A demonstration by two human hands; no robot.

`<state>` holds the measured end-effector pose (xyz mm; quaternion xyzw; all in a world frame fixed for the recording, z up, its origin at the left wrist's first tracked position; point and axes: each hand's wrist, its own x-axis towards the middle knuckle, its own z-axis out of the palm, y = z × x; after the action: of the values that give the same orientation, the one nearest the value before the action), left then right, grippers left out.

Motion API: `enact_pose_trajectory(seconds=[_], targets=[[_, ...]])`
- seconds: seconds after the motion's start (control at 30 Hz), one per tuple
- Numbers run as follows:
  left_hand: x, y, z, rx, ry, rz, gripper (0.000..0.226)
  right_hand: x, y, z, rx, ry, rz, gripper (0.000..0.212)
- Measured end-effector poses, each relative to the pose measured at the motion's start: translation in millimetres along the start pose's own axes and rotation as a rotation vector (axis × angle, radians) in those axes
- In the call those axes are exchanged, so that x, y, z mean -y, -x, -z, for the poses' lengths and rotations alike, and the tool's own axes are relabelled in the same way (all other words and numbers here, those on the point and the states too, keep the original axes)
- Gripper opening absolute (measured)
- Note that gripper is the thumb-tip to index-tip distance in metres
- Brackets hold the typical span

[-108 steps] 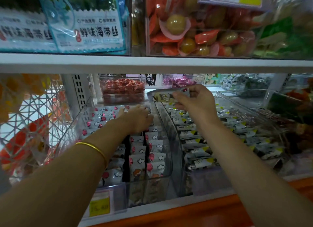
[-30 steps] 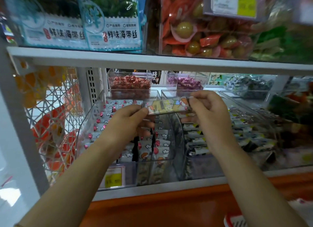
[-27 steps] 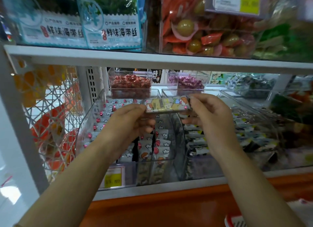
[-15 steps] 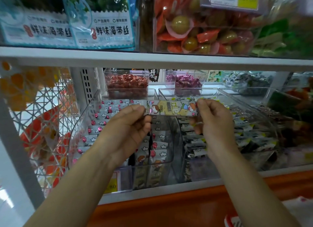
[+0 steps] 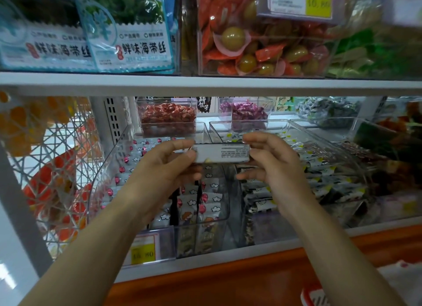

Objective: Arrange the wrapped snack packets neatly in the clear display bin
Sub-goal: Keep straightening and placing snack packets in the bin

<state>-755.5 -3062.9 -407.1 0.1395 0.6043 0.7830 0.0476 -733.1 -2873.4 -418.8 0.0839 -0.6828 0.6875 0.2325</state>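
White and covered in fine print, the back of the snack packet (image 5: 222, 153) faced you. It was held level in the air above the wall where two clear bins met, and it touched neither bin. Your left hand (image 5: 169, 166) pinched its left end between thumb and forefinger, with the other fingers curled beneath. Your right hand (image 5: 271, 164) took the right end at the fingertips. Its thumb stuck out below the packet, and whether it pressed the wrapper could not be told.

At 7 o'clock of the packet lay the left clear bin (image 5: 102, 173), filled with cloud-print packets (image 5: 210, 198) in overlapping rows running front to back. At 4 o'clock lay the right clear bin (image 5: 319, 135), where the yellow-cornered packets (image 5: 326, 187) sat in looser rows. A tub of red sweets (image 5: 167, 116) stood at 11 o'clock, and a price label (image 5: 143, 252) hung at 7 o'clock on the shelf front.

You seemed to be checking the packet before placing it. The back gave no clue to its bin, so you would have done well to turn the printed face up and match it first. Holding both ends would keep it flat. It would sit best at the end of a row, lapped like its neighbours, set down without dragging them.
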Motion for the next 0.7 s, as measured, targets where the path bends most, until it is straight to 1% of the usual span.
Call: enact_pose_trajectory(seconds=[0.07, 0.13, 0.27, 0.43, 0.5, 0.6, 0.7], targets=[[-0.4, 0.0, 0.8, 0.016, -0.040, -0.023, 0.019, -0.6, 0.3, 0.5, 0.029, 0.002, 0.002, 0.018], [-0.7, 0.4, 1.1, 0.044, -0.073, -0.046, 0.022, -0.8, 0.4, 0.5, 0.018, 0.009, 0.017, 0.013], [-2.0, 2.5, 1.3, 0.097, -0.145, -0.072, 0.028, 2.1, 0.3, 0.8, -0.007, 0.024, 0.014, 0.019], [-5.3, 7.1, -2.3, 0.143, -0.330, -0.113, 0.033, 3.3, -0.7, 4.4, -0.106, 0.235, 0.061, 0.025], [-6.7, 8.9, -3.9, 0.158, -0.359, -0.090, 0.030, 4.2, -0.2, 4.5, -0.128, 0.318, 0.096, 0.026], [-7.6, 9.5, -7.8, 0.121, -0.415, -0.057, 0.016, 7.5, 2.7, 1.3, -0.082, 0.373, 0.141, 0.023], [-6.4, 7.3, -8.7, 0.053, -0.525, -0.084, 0.018, 8.8, 4.9, -1.2, -0.008, 0.377, 0.168, 0.024]])
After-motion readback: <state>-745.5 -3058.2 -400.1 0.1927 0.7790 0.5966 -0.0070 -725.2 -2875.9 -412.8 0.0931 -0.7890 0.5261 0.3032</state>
